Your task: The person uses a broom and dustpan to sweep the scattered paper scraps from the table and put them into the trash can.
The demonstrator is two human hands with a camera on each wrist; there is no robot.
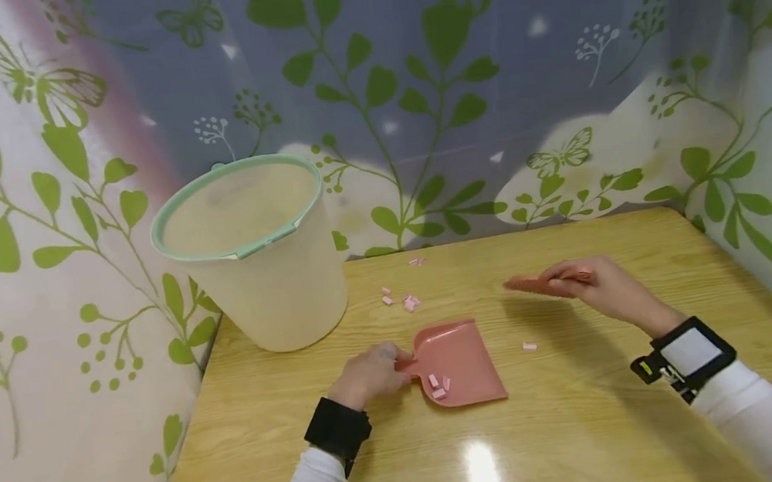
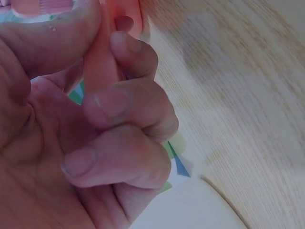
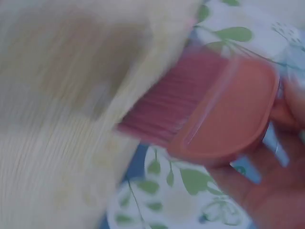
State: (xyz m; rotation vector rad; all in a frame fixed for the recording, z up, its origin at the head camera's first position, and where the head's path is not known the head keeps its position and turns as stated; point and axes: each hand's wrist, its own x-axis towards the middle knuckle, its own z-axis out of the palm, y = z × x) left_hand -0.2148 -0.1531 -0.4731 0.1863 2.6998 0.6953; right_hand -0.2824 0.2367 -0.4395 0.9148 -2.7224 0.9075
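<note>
My left hand [image 1: 369,376] grips the handle [image 2: 101,64] of a pink dustpan [image 1: 463,361], which lies on the table with its wide edge facing right. A few small pink pieces [image 1: 439,393] sit in the pan near its handle end. In my right hand [image 1: 603,286] is a small pink brush [image 3: 224,109], held above the table to the right of the pan. Its bristles [image 3: 176,98] point left, blurred in the right wrist view. One loose pink piece [image 1: 529,347] lies between the pan and my right hand.
A pale bucket [image 1: 280,298] with a green rim stands at the table's back left. More pink pieces [image 1: 410,302] are scattered behind the dustpan, and others [image 1: 417,261] lie near the back edge. A leaf-patterned curtain [image 1: 418,137] surrounds the wooden table [image 1: 586,439].
</note>
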